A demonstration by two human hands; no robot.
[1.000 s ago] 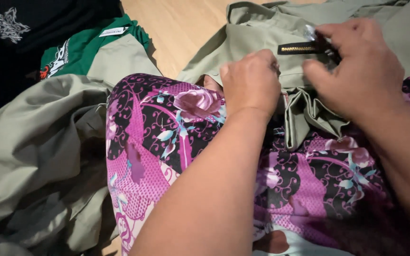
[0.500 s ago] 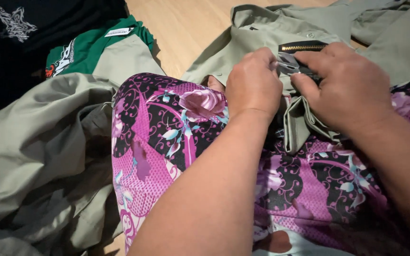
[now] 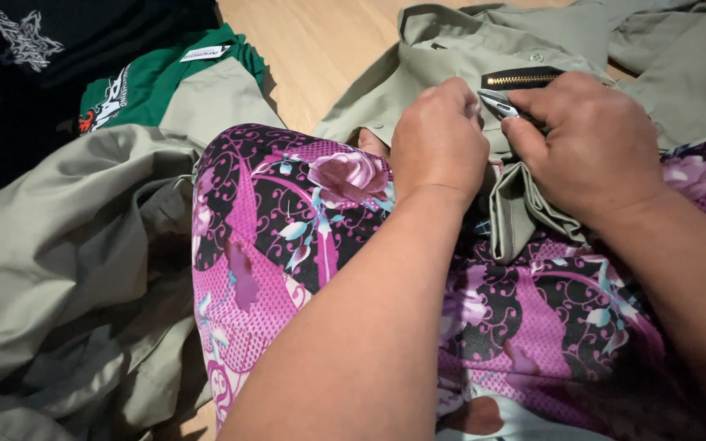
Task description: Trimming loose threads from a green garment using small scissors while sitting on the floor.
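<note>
Two bare hands worked close together over an olive-green garment (image 3: pixel 525 204) that lay across the person's lap. The lap was covered in a pink and black floral fabric (image 3: pixel 288 237) with pale blue leaves.

The left hand (image 3: pixel 439 139) was curled into a loose fist, knuckles up, pressing down on the olive cloth near its folded edge. Whether its fingertips pinched the fabric could not be told, since they were tucked under the hand.

The right hand (image 3: pixel 594 147) was closed around a small metal tool (image 3: pixel 498 104), silver and pointed (its exact kind was too small to tell, possibly a thread snipper). The tip of the tool poked out towards the left hand, almost touching its knuckles.

Just above the tool sat one brass zipper (image 3: pixel 520 79) on black tape, sewn into the olive garment and closed. A folded flap of the same cloth hung down between the two wrists.

Three more pieces of clothing lay around. A second olive-green garment (image 3: pixel 59 269) was heaped at the left, touching the floral fabric. Beyond it lay a green and grey shirt (image 3: pixel 189 82) with one white neck label, and at the far left a black garment (image 3: pixel 42 49) with a pale print. All rested on a light wooden floor (image 3: pixel 320 41).
</note>
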